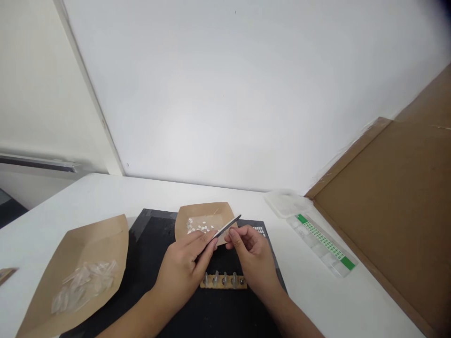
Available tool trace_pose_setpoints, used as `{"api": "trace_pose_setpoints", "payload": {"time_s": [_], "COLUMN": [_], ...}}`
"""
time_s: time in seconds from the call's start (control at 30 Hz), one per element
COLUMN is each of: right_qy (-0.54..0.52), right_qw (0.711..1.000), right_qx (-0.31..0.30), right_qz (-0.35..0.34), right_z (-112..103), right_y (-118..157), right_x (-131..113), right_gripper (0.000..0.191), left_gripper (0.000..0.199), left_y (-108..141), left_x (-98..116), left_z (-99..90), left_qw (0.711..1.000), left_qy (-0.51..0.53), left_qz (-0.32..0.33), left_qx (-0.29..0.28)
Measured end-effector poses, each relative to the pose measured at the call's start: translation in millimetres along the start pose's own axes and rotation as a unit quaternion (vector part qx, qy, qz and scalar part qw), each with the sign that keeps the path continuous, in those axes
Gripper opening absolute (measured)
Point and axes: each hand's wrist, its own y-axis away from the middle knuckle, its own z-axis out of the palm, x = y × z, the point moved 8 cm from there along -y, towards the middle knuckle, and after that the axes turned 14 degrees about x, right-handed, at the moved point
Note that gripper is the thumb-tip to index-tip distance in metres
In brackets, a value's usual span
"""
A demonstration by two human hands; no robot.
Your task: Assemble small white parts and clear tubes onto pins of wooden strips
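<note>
My left hand [186,263] is closed on a thin flat strip [227,226], dark along its edge and pale on its face, which slants up to the right. Beside the strip, my right hand [252,251] has its thumb and fingertips pinched together; whatever they hold is too small to make out. Behind both hands sits a brown paper tray [202,210] with small white oval pieces [204,228] in it. Below the hands lies a tan holder [220,282] with several upright clear pieces, on a black mat [151,249].
At the left stands a larger paper tray [66,249] of clear plastic pieces [88,284]. To the right are a clear packet with a green label [324,241] and a translucent bag [287,203]. Cardboard [394,202] borders the right side. White ovals [260,230] lie in rows by my right hand.
</note>
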Motion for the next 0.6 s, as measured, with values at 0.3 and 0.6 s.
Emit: {"api": "trace_pose_setpoints", "payload": {"time_s": [0.3, 0.6], "right_qy": [0.167, 0.373], "right_qw": [0.977, 0.803], "right_qx": [0.055, 0.149], "right_qz": [-0.123, -0.441], "right_z": [-4.0, 15.0], "right_y": [9.5, 29.1], "right_x": [-12.5, -53.1], "right_gripper": [0.025, 0.021], "left_gripper": [0.024, 0.026], "left_y": [3.1, 4.5], "left_x": [0.4, 5.0], "left_z": [2.8, -0.4], "left_qw": [1.000, 0.997], "left_qy": [-0.003, -0.065], "left_qz": [0.005, 0.052], "left_qx": [-0.022, 0.002]}}
